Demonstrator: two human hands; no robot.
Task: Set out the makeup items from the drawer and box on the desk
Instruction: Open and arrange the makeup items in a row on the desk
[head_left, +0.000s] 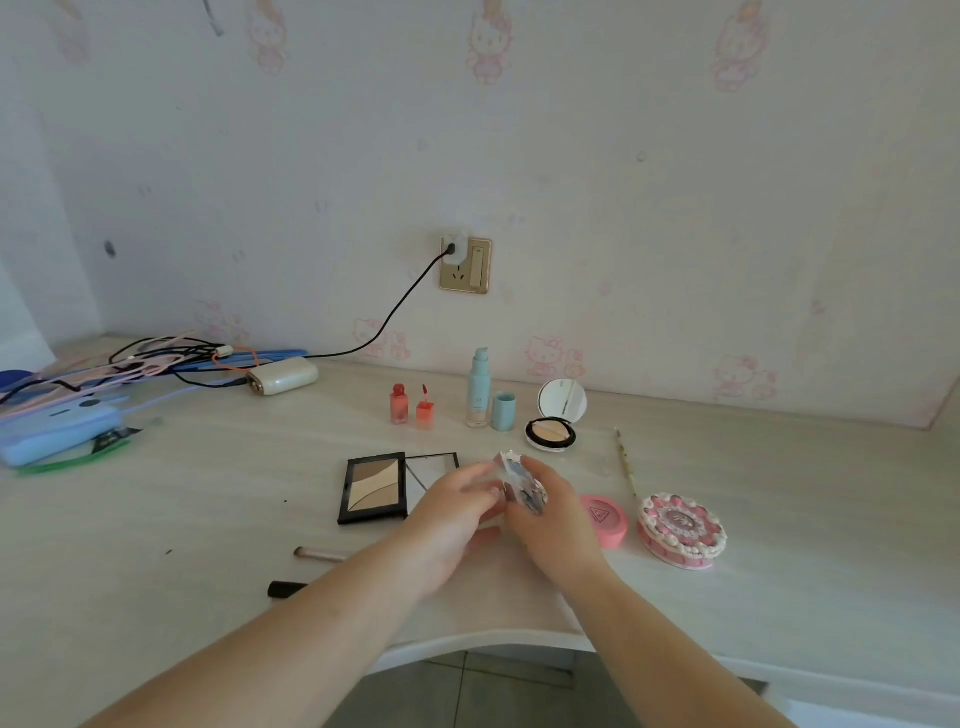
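Near the middle of the frame both hands meet over the desk (156, 519). The right hand (550, 519) curls its fingers round a small shiny case (519, 480); the left hand (447, 519) touches it with loosely bent fingers, and whether it grips is unclear. Left of the hands lies an open palette (374, 488). Right of them sit a pink compact (610, 519) and a round cake-like box (680, 530). Above, toward the wall, stand two red bottles (399, 404), a blue tube (479, 387) and an open mirror compact (551, 432).

A triangle logo marks the pink compact (605, 519); its text is illegible.
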